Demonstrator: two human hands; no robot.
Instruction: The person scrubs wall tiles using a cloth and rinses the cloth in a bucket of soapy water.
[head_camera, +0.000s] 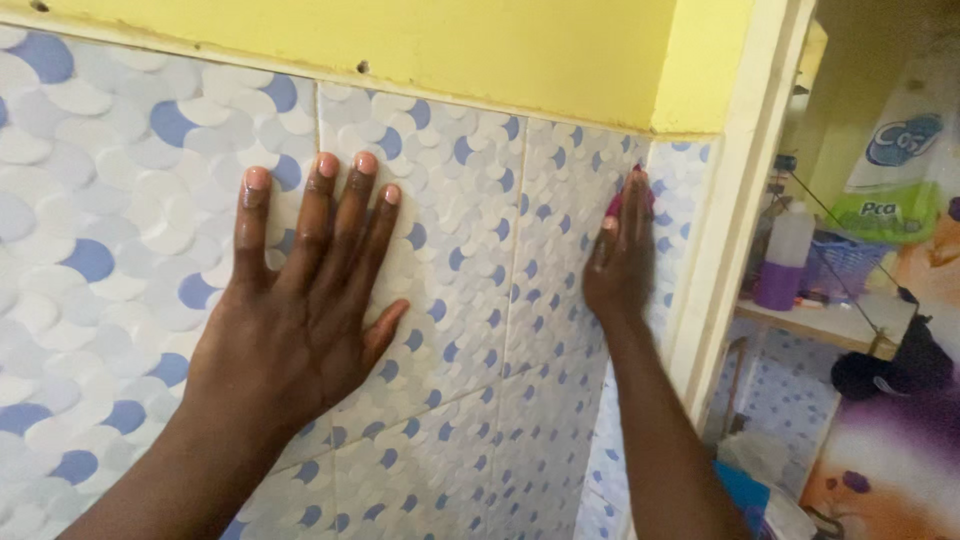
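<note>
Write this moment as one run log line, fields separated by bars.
left hand: flat on patterned wall panel | right hand: pressing panel near corner | yellow wall above

The left hand (300, 300) lies flat, fingers spread, on the scale-patterned wall panel (470, 260). The right hand (622, 255) presses that panel's right edge, near the doorframe (735, 200).

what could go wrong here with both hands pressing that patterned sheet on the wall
1. The sheet shows seams and a slanted crease lower down, so it may set crooked or wrinkled.
2. The right hand presses at the corner by the door frame, where the edge could lift.
3. The left hand covers one patch only, so bubbles may remain elsewhere.
</note>
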